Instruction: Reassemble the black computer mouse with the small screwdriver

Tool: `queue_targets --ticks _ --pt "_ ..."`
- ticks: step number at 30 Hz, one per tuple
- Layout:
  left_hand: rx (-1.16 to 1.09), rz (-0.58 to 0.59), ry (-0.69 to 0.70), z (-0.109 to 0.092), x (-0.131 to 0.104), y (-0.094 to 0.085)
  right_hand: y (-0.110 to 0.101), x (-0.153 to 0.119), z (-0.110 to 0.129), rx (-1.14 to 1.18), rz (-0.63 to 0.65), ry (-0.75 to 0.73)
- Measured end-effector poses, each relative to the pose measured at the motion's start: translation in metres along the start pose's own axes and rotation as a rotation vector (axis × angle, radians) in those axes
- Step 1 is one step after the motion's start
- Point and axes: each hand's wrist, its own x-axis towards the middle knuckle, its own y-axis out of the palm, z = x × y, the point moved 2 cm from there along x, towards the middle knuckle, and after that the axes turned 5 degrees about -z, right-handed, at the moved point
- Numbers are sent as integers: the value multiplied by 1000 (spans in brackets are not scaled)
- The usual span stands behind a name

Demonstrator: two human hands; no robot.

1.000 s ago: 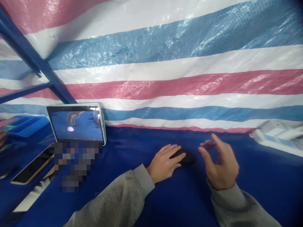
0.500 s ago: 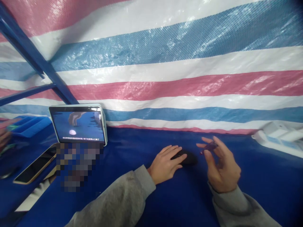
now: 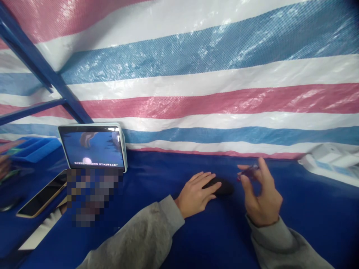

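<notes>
Lying spread right of a pale-cased rectangular tablet (image 3: 92, 148), the left hand (image 3: 195, 194) touches a rounded black object (image 3: 226, 188); the right hand (image 3: 262, 200) narrowly pinches a small purple piece (image 3: 250, 172).

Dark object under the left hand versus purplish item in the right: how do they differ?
The dark object lies on the blue table; the purplish item is held in the right hand. The dark object looks larger than the purplish item. Both appear partly covered by a hand.

Left hand (image 3: 195, 195): spread fingers (image 3: 213, 188) on black mouse (image 3: 226, 187). Right hand (image 3: 265, 203): small purplish piece (image 3: 250, 172), blurred, between fingers. Blue desk (image 3: 165, 172) beneath; lit tablet (image 3: 94, 149) well left of fingers, phone (image 3: 42, 195) farther left.
</notes>
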Motion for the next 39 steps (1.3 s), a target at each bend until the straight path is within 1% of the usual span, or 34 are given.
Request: queue_targets --ticks 3,9,12,18,22,24,26,31,33,36,39 --pt "1 2 2 0 0 0 1 3 0 20 32 13" --pt "1 5 2 1 0 1 -3 10 6 -107 -90 -186" --pt "1 -7 9 0 0 1 -4 10 6 -123 -97 -218" --pt "-2 -18 8 1 -1 1 -4 6 1 -95 -96 -166" --pt "-10 -14 6 1 -1 2 -5 4 0 -100 -157 -123" --pt "-18 -7 -7 1 -1 3 -6 5 -1 -102 -201 -81" --pt "-30 5 -34 2 -1 3 -7 6 -4 -95 -215 -22" --pt "-57 65 -117 3 -2 3 -4 11 -20 -122 -126 122" --pt "-61 71 -172 4 -3 3 -1 11 -28 -116 -51 196" --pt "-73 62 -237 6 -4 3 7 7 -41 -127 160 262" --pt "-81 54 -251 6 -3 2 15 0 -50 -156 366 281"
